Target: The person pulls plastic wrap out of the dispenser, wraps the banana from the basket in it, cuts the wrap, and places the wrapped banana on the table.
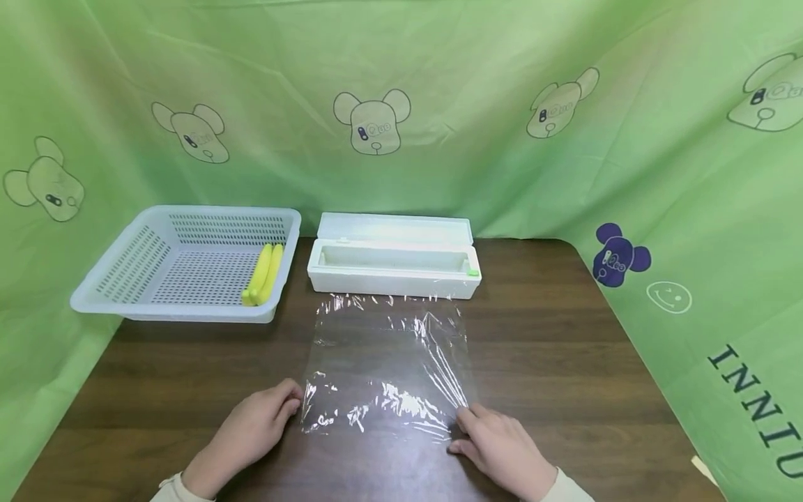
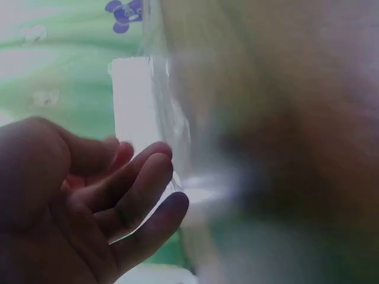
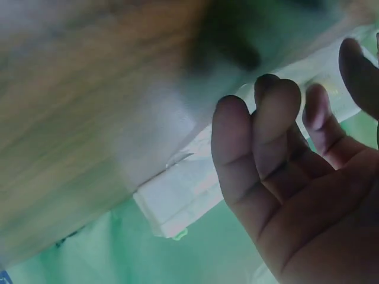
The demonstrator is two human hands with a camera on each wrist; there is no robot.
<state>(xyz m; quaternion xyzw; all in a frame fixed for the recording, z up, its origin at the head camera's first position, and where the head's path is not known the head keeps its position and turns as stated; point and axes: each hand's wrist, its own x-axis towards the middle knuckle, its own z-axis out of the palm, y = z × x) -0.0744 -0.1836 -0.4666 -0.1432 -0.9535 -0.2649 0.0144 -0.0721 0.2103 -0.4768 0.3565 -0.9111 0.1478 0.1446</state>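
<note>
A sheet of clear plastic wrap [image 1: 383,376] lies spread over the wooden table, its far edge along a white wrap dispenser box [image 1: 389,282]. At the sheet's near left edge, my left hand [image 1: 254,429] pinches with thumb and index fingertips close together. The other left fingers are loosely bent in the left wrist view. My right hand [image 1: 502,450] is at the near right corner, fingertips on the wrap, thumb apart from the index finger. Bright creases run through the wrap toward these fingertips. In the right wrist view the right fingers [image 3: 234,148] look relaxed.
Behind the wrap, the dispenser's lid [image 1: 395,229] stands raised, with a green piece [image 1: 473,272] at its right end. A white plastic basket [image 1: 182,314] at the back left holds yellow bananas [image 1: 263,273]. Green printed cloth [image 1: 439,181] hangs around the table [image 1: 552,348].
</note>
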